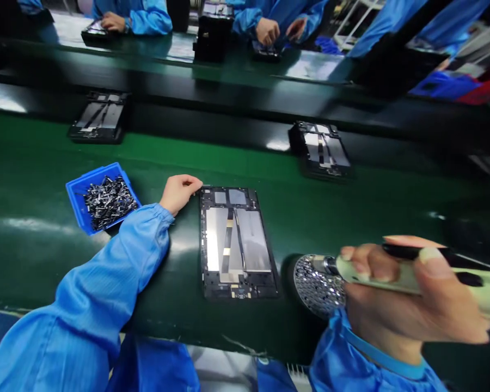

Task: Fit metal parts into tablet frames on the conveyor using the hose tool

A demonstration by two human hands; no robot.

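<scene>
Green bench surface stretches from edge to edge beneath bright lamps; the opened tablet lies on it face-flat, directly before the person, its ribbon strips and silver panels exposed; at the tablet's upper left corner the left hand has thumb and finger pressed together, though I cannot tell whether a tiny part sits between them; to the tablet's right the right hand is wrapped round a pale screwdriver, whose silver nose points over a round dish of shiny bits, probably screws; left of the tablet stands a blue bin of small black and silver parts; as I judge it, a part at that corner could sit askew if the pinch slips, a screw could drop onto the bare panels if the tip holds it poorly, and a careless left sleeve could nudge the bin; counted, one tablet in front, one screwdriver, one dish, one bin, parts too many to count, two device stacks beyond the tablet, and farther off three co-workers' hands plainly seen
</scene>
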